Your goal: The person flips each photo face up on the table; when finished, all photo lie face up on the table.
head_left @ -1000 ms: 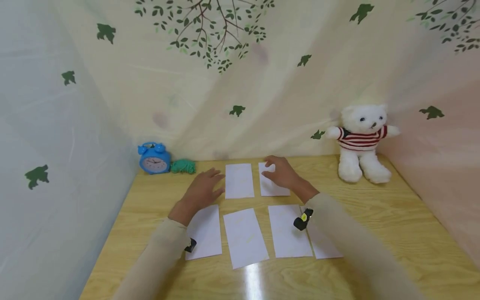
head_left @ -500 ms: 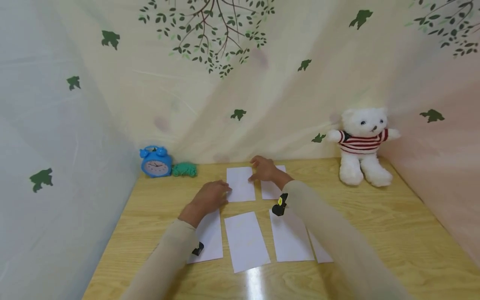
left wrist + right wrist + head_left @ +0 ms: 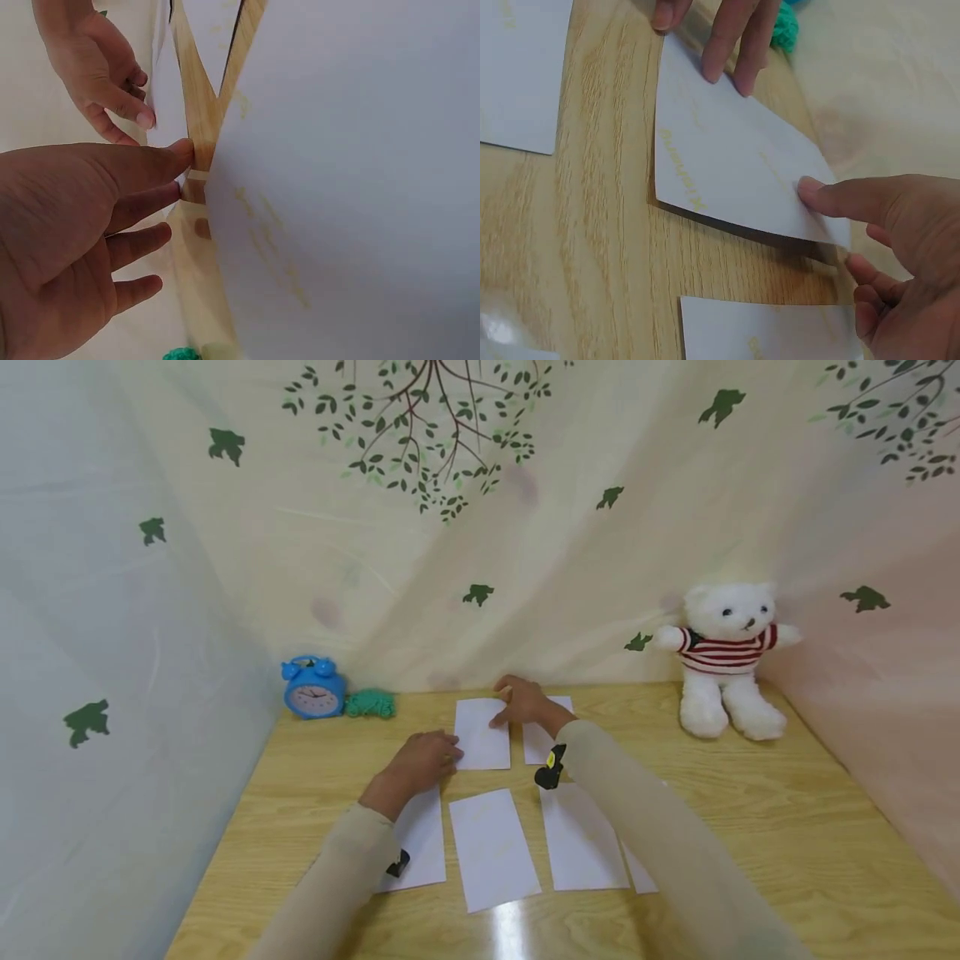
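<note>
A white sheet (image 3: 480,743) with faint yellow marks lies in the back row. My right hand (image 3: 522,700) pinches its far right corner; in the right wrist view, the thumb of the right hand (image 3: 907,240) lies on top of the sheet (image 3: 720,165), fingertips below, and the near edge bows up off the wood. At the sheet's left edge is my left hand (image 3: 420,762), its fingertips touching that edge. The left wrist view has the left hand (image 3: 75,232) with thumb and fingers extended, the right hand (image 3: 94,67) beyond.
Another sheet (image 3: 536,745) lies partly under the right wrist. Several more form a nearer row, one tilted (image 3: 495,852). A blue alarm clock (image 3: 315,691) and green bundle (image 3: 370,703) stand back left; a white teddy bear (image 3: 725,652) sits back right on the wooden table (image 3: 765,827).
The right hand has moved left from the back right sheet to the one beside it and has taken hold of its corner. The left hand has shifted slightly right and nearer, onto that sheet's edge.
</note>
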Demonstrator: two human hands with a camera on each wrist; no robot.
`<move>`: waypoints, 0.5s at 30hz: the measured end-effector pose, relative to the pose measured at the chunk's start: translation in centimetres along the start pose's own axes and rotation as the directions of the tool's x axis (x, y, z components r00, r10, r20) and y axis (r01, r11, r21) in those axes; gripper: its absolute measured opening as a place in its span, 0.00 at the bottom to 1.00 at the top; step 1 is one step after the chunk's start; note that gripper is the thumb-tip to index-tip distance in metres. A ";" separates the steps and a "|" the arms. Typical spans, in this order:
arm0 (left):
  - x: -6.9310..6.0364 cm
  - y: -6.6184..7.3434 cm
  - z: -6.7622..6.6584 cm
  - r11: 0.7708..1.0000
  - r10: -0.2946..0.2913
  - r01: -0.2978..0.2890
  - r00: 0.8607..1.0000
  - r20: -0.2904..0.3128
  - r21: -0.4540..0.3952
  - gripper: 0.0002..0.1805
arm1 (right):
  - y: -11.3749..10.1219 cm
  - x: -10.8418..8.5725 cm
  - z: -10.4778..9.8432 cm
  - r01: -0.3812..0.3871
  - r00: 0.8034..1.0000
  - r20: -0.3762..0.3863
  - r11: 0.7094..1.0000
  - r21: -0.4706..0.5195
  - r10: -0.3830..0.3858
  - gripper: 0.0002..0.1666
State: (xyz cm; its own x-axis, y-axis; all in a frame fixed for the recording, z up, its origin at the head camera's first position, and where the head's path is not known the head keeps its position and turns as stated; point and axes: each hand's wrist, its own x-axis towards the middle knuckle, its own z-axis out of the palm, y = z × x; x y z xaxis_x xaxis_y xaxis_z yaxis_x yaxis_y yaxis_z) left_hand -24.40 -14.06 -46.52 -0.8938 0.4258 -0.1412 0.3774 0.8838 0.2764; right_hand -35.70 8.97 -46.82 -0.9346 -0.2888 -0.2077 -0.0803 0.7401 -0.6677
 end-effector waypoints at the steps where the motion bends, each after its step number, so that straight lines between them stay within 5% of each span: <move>1: 0.0 0.1 0.0 1.000 -0.002 0.002 1.000 0.005 0.001 0.15 | 0.1 0.0 0.0 -0.005 1.000 -0.007 1.000 0.031 0.005 0.42; 6: 0.1 0.6 -0.2 1.000 -0.008 0.008 1.000 0.022 0.009 0.15 | 0.6 0.0 -0.2 0.016 0.999 -0.049 0.966 0.260 -0.003 0.36; 10: 0.5 1.0 -0.2 0.999 -0.041 0.041 0.999 -0.002 -0.022 0.16 | 0.7 -0.4 -0.2 0.032 0.999 -0.044 0.869 0.495 -0.012 0.34; 15: 1.5 2.0 -0.2 0.995 -0.082 0.077 0.994 -0.078 -0.057 0.31 | -0.3 -1.4 -0.5 0.016 1.000 -0.025 0.740 0.672 0.001 0.35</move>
State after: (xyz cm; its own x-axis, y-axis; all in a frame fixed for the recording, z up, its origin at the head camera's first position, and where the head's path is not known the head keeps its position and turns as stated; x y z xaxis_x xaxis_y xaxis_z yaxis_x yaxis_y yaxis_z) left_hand -24.99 -11.67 -46.00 -0.9378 0.3357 -0.0887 0.2926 0.9016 0.3185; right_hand -34.57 9.49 -45.98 -0.9432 -0.2725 -0.1901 0.1581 0.1351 -0.9781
